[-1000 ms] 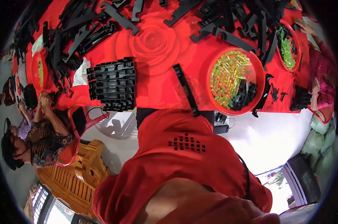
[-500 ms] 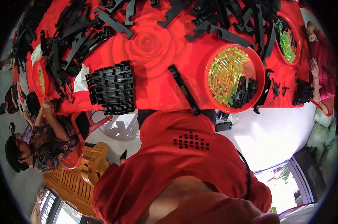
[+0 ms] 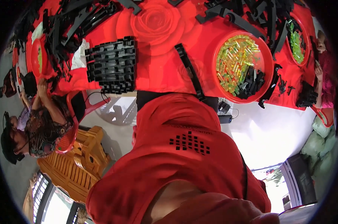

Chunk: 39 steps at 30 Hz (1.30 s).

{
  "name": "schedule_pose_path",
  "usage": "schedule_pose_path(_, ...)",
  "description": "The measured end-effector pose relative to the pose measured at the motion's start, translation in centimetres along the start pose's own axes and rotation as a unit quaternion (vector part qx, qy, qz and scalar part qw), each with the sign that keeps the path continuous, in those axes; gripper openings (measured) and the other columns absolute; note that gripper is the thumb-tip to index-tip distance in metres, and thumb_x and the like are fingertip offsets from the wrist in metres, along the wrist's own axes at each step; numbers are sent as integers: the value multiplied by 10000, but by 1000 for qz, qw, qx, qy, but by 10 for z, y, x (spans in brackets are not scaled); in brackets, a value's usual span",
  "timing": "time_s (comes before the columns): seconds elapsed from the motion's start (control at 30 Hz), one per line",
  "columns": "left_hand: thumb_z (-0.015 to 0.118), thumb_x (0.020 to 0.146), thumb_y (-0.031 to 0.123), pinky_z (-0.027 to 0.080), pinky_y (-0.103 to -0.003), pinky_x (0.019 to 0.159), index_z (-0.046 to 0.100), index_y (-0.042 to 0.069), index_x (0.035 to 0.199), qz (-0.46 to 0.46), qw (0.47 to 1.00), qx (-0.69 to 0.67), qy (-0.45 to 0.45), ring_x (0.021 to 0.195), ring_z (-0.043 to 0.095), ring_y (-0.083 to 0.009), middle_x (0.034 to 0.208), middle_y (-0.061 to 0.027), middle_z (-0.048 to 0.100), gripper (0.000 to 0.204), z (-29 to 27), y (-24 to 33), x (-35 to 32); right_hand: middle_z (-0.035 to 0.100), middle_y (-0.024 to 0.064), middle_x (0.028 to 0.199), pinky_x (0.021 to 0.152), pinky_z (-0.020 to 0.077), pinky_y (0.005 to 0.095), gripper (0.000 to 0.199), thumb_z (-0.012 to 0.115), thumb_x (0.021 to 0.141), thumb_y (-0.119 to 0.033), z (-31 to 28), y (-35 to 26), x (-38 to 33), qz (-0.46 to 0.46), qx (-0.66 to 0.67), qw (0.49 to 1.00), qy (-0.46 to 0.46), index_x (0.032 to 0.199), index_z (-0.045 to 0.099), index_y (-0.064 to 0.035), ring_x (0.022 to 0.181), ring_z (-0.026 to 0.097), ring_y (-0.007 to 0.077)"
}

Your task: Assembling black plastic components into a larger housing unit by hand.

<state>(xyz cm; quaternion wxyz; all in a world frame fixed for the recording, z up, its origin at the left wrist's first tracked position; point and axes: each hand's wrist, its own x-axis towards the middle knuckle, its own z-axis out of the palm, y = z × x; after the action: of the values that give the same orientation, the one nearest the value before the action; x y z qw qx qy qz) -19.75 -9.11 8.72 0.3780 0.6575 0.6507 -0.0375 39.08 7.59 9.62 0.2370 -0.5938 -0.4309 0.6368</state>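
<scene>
With the view drawn nearer since a moment ago, the black strip (image 3: 190, 71) and red bowl (image 3: 243, 71) lie untouched on the counter (image 3: 157, 71); the hands cannot be seen.

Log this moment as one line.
hands: out of view | red round plastic basin: yellow-green pieces | stacked black plastic grid trays: on red table
</scene>
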Motion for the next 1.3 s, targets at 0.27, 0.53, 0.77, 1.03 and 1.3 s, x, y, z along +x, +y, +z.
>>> schedule_pose_path(0.27, 543, 968, 277, 522, -497, 683, 567, 53, 1048, -28, 995, 71, -56, 805, 660, -387, 821, -205, 654, 239, -4, 43, -12, 604, 39, 781, 631, 514, 280, 136, 545, 941, 59, 13, 30, -12, 29, -7, 995, -96, 1014, 642, 0, 700, 593, 135)
schedule_pose_path(0.53, 539, 968, 267, 536, -509, 696, 564, 49, 1061, -21, 985, 129, -111, 825, 678, -404, 840, -218, 673, 238, -8, 79, 1, 607, 40, 786, 633, 514, 282, 149, 542, 938, 69, 22, 42, -41, 52, -30, 985, -159, 1023, 643, 1, 704, 595, 134)
schedule_pose_path(0.77, 507, 989, 209, 540, -486, 746, 560, 30, 1085, -12, 987, 91, -133, 867, 675, -410, 892, -222, 684, 210, -1, 122, 63, 610, 41, 791, 634, 515, 283, 161, 540, 934, 77, 32, 52, -83, 91, -56, 978, -181, 1031, 644, 3, 707, 596, 134)
schedule_pose_path(1.03, 564, 973, 216, 508, -480, 814, 565, 21, 1091, 120, 993, 10, 9, 960, 630, -408, 1007, -218, 662, 228, 41, 120, 87, 613, 42, 796, 636, 516, 284, 175, 537, 930, 87, 45, 55, -115, 111, -85, 967, -213, 1040, 645, 5, 711, 598, 133)
schedule_pose_path(1.3, 558, 976, 216, 519, -442, 856, 581, 42, 1130, 196, 980, -1, 22, 1010, 633, -368, 1042, -183, 665, 233, 52, 119, 102, 617, 42, 801, 638, 516, 286, 189, 534, 927, 96, 74, 36, -121, 114, -119, 956, -244, 1049, 647, 7, 715, 600, 133)
